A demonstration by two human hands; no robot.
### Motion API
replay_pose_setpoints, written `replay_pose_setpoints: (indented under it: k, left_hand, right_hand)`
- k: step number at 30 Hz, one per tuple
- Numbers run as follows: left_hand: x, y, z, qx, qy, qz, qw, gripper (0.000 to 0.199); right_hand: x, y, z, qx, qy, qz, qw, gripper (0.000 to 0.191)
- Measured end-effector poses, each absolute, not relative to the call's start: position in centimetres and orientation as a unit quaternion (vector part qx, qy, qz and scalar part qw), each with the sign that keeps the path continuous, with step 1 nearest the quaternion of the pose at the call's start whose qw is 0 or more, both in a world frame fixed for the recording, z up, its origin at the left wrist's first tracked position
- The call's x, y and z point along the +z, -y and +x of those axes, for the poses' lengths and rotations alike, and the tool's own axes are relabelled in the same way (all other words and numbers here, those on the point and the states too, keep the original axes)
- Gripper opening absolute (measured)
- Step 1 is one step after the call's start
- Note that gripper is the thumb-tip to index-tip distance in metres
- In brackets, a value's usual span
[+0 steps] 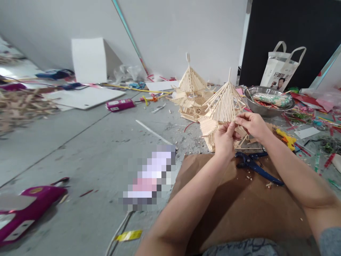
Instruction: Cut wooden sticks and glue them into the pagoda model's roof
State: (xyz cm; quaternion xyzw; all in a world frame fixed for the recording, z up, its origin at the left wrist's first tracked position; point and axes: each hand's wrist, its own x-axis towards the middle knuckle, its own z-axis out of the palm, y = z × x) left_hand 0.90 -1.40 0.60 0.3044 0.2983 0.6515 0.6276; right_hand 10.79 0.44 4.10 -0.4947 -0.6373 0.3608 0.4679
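Two pavilion models built of thin wooden sticks stand side by side on the grey floor. The nearer pavilion (225, 105) has a pointed stick roof, and both hands are at its lower roof edge. My left hand (226, 137) is closed, thumb and fingers pinched at the roof's bottom edge; what it pinches is too small to name. Just to the right, my right hand (249, 124) also pinches at the same edge, its fingertips close to the left thumb. Behind to the left rises the second pavilion (191, 85), untouched.
Blue pliers (255, 167) lie on a brown board (239, 209) below my hands. A yellow glue gun (286, 139) and a metal bowl (269, 106) are at the right. Magenta tools (120, 105) and a pixelated object (151, 176) lie on the left.
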Motion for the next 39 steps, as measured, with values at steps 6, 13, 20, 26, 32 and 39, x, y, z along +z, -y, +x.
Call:
replay_pose_setpoints:
  k: [6, 13, 20, 26, 32, 39]
  left_hand:
    - [0.4, 1.1, 1.0, 0.656, -0.292, 0.304, 0.626, 0.029]
    - [0.3, 1.3, 0.8, 0.66, -0.284, 0.319, 0.618, 0.031]
    - [-0.1, 0.7, 0.8, 0.668, -0.318, 0.342, 0.579, 0.034]
    - [-0.1, 0.7, 0.8, 0.67, -0.318, 0.353, 0.57, 0.036]
    - [0.0, 0.7, 0.8, 0.661, -0.324, 0.355, 0.576, 0.036]
    - [-0.3, 0.3, 0.9, 0.661, -0.312, 0.357, 0.583, 0.037]
  right_hand:
    - [3.5, -1.2, 10.8, 0.353, 0.651, -0.486, 0.464, 0.017]
    - [3.8, -0.9, 10.7, 0.322, 0.671, -0.49, 0.454, 0.019]
    - [3.7, -0.9, 10.8, 0.325, 0.683, -0.485, 0.439, 0.023]
    - [3.8, -0.8, 10.8, 0.368, 0.666, -0.478, 0.439, 0.023]
    - [4.0, -0.9, 10.8, 0.377, 0.659, -0.478, 0.441, 0.023]
    - [3.7, -1.2, 11.1, 0.342, 0.686, -0.49, 0.416, 0.022]
